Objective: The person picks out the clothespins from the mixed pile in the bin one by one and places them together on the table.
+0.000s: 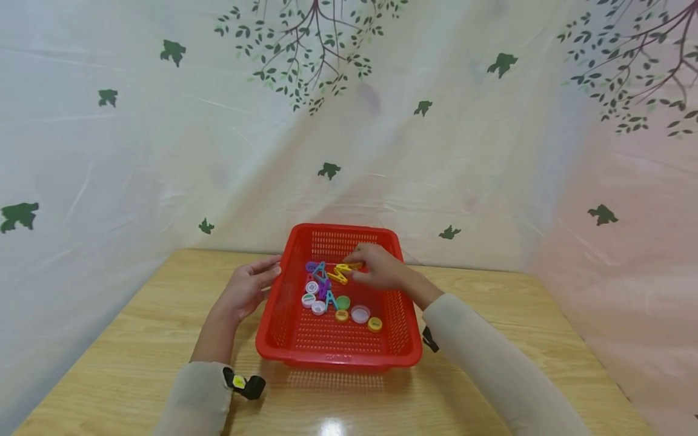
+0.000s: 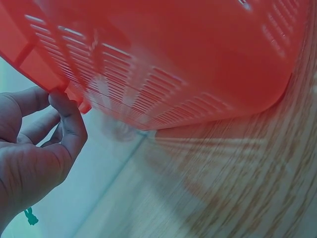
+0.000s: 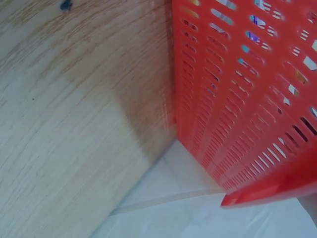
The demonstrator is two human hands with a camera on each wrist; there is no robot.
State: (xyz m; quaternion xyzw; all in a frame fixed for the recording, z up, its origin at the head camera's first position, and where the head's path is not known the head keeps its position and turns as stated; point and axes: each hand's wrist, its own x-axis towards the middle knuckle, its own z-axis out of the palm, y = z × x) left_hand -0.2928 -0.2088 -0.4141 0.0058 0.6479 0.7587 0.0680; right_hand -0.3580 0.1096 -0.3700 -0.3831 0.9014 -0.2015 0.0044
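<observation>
in the head view, a red basket (image 1: 340, 360) sits on a wooden table (image 1: 125, 339), in front of a pale cloth (image 1: 262, 157) with leaves and branches on it. the left hand (image 1: 248, 289) holds the basket's left rim. the right hand (image 1: 378, 267) reaches over the right side and into the basket. its fingers are bent at the yellow clips (image 1: 339, 277), which lie toward the back, but i cannot tell if they pinch one. left of those, blue clips (image 1: 331, 300) and purple clips (image 1: 324, 288) lie in a heap. white lids (image 1: 308, 300) are just beside the heap. a green lid (image 1: 343, 303), yellow lids (image 1: 374, 324) and a clear pinkish lid (image 1: 360, 313) lie nearer the front.

in the left wrist view, the thumb and a finger pinch the rim.

in the right wrist view, blue and purple bits show through the basket's slots, and the table is beside it.
</observation>
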